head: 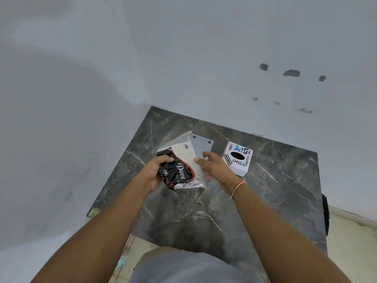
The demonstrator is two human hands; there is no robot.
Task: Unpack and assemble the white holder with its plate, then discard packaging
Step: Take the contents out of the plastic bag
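A clear plastic package [184, 154] with a black and red "Dove" label lies on the dark marble table [265, 190]. My left hand [156, 172] is shut on the label end of that package. A flat grey plate [202, 145] with two holes sits just behind the package, partly under it. My right hand [214, 167] hovers with fingers spread beside the package, just in front of the plate, holding nothing. To the right stands the white holder [237, 159], a box with stickers and an oval hole on top.
The table stands in a corner, with white walls [183, 58] right behind it and to the left. A pale tiled floor [350, 237] shows to the right of the table, beyond its front and right edges.
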